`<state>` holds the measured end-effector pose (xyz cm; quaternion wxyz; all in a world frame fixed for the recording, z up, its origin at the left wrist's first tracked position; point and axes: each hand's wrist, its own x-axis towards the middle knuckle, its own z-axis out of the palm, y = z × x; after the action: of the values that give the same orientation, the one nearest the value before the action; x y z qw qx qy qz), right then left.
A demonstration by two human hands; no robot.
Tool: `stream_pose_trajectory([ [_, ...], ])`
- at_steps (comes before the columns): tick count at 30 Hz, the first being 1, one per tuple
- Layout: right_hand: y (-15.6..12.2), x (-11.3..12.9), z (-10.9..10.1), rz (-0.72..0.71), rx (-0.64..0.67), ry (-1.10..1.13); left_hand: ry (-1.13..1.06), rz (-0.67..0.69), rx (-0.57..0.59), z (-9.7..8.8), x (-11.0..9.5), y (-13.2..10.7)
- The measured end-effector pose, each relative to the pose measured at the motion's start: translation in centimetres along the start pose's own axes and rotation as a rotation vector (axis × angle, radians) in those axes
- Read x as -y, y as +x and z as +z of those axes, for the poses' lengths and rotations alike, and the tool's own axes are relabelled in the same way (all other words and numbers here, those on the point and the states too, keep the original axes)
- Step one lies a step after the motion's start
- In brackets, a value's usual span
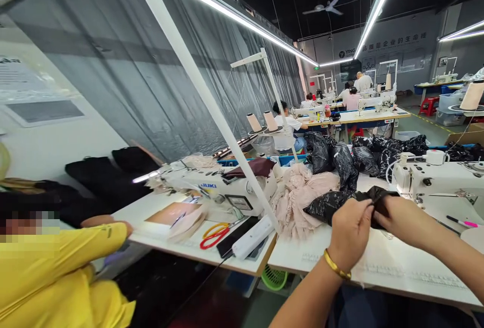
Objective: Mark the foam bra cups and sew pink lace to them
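A black plastic bag (324,205) lies slantwise over the white table, its gathered end raised between my two hands. My left hand (351,224), with a gold bangle at the wrist, is closed on that end with thumb and fingers pinched. Close beside it, my right hand (403,214) grips the same black plastic; its fingertips are partly hidden in the folds. Pale pink ruffled fabric (298,194) is heaped left of the bag. To the right of my hands stands a white sewing machine (438,179). A pen with a pink end (462,221) rests near it.
More black bags (346,161) line the table's far side. On the left table are a JUKI sewing machine (212,187), red-and-yellow scissors (215,237) and a white power strip (254,237). A white pole (212,96) crosses the view. A person in yellow (64,272) sits at left.
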<state>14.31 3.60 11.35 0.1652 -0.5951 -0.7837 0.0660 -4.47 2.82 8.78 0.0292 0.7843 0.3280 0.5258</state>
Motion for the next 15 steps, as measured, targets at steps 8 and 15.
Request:
stream_pose_trajectory([
  [8,1.1,0.5,-5.0,-0.167,-0.19,-0.249,-0.031,-0.121,-0.06,-4.8,5.1,6.2],
  [15,8.1,4.1,-9.1,-0.257,-0.409,-0.235,-0.063,-0.124,0.094,-6.6,8.2,10.1],
])
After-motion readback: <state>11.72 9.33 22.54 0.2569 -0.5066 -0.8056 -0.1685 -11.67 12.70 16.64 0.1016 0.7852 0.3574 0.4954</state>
